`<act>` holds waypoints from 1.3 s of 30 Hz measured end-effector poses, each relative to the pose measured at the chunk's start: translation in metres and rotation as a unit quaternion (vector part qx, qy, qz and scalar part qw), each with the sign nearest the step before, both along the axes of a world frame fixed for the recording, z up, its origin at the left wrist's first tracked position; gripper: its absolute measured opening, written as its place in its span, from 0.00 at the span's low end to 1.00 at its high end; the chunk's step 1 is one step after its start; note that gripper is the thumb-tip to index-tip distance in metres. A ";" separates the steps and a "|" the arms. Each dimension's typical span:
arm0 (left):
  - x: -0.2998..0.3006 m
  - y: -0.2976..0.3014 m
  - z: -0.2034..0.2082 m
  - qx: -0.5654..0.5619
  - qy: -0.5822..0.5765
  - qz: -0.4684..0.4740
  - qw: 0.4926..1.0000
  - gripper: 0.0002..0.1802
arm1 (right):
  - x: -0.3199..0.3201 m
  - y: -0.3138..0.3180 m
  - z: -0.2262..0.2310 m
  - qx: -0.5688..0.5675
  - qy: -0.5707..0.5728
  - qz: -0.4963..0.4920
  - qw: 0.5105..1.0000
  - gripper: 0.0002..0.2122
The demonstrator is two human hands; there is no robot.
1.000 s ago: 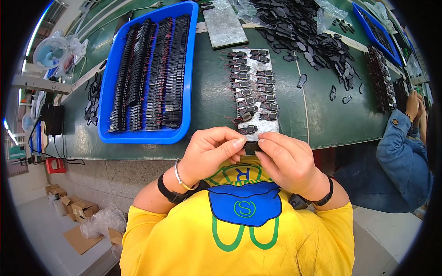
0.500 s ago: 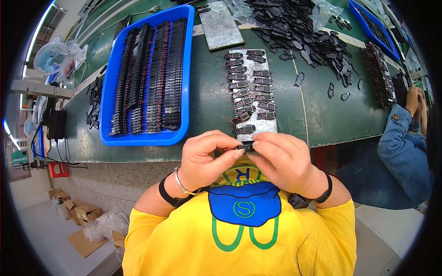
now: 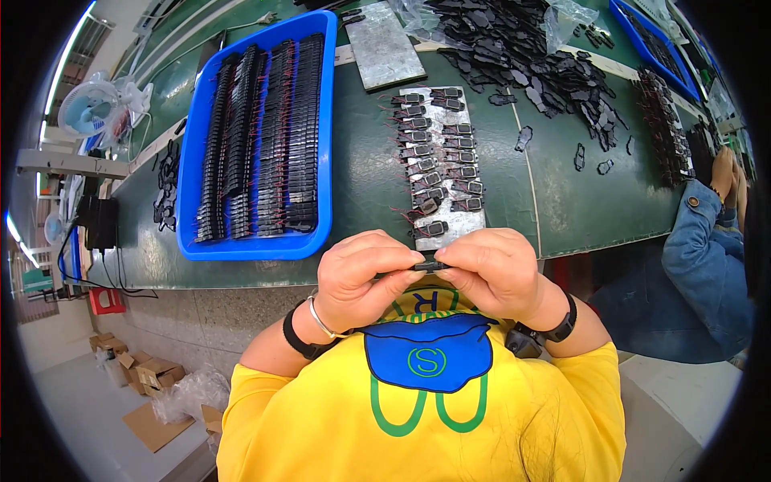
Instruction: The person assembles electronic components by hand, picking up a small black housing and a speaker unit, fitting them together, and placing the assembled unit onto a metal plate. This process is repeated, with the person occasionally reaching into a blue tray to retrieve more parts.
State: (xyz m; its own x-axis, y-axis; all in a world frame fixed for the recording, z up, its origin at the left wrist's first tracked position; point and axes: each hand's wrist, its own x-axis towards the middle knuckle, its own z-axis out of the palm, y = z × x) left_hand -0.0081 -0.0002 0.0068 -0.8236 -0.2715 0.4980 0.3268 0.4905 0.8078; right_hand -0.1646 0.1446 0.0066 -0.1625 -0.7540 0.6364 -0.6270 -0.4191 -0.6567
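- Slim black part (image 3: 431, 266): held between the two hands, in front of the chest; its long axis runs roughly from nine to three o'clock, across the body; its finer detail is too small to tell
- Left hand (image 3: 365, 277): at nine o'clock of the part; thumb and forefinger closed together on its end, the other fingers curled
- Right hand (image 3: 494, 273): at three o'clock; thumb and forefinger likewise pinched on the opposite end; neither hand is clearly nearer, as the part spans the gap between them
- Metal plate (image 3: 438, 136): at twelve o'clock, just beyond the fingertips, its long axis close to twelve-to-six, so the part lies crosswise to it; the right hand overlaps its near end in this view, though I cannot tell whether they touch; small wired units (image 3: 432, 229) sit on it in two columns
- Blue tray (image 3: 249, 249): at ten o'clock, nearer the left hand; filled with rows of black parts
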 end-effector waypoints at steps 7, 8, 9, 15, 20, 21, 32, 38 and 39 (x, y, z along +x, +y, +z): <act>-0.006 -0.003 -0.004 -0.052 0.018 -0.015 0.998 0.09 | -0.001 -0.001 -0.008 0.005 -0.015 0.018 1.000 0.08; -0.006 -0.003 -0.006 -0.059 0.022 -0.018 0.998 0.09 | -0.001 -0.002 -0.009 0.006 -0.025 0.021 0.999 0.08; -0.006 -0.003 -0.006 -0.060 0.022 -0.017 0.998 0.09 | -0.001 -0.002 -0.010 0.005 -0.024 0.022 0.999 0.08; -0.002 0.000 -0.009 -0.039 0.009 0.010 0.999 0.09 | 0.002 0.000 -0.010 0.031 -0.082 -0.001 0.996 0.10; 0.001 0.001 -0.011 -0.027 -0.017 0.030 0.999 0.09 | -0.001 0.004 -0.006 0.092 -0.102 0.018 0.990 0.10; 0.001 0.001 -0.011 -0.027 -0.017 0.030 0.999 0.09 | -0.001 0.004 -0.006 0.092 -0.103 0.018 0.990 0.10; 0.003 0.008 0.013 0.009 -0.086 0.080 0.993 0.13 | -0.003 0.004 -0.008 0.076 -0.058 -0.005 0.995 0.08; -0.001 -0.001 0.031 -0.215 -0.045 0.076 0.973 0.16 | 0.003 -0.002 -0.004 0.043 0.016 -0.015 0.999 0.09; 0.000 -0.003 0.032 -0.264 -0.037 0.058 0.962 0.16 | 0.004 -0.002 -0.001 0.031 0.037 -0.016 0.999 0.09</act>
State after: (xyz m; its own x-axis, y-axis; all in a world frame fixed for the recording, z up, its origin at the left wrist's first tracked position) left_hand -0.0084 -0.0034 0.0392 -0.8417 -0.0881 0.5326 0.1968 0.8686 0.4547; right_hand -0.1605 0.1422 0.0057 -0.1419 -0.7879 0.5992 -0.6868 -0.3575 -0.6328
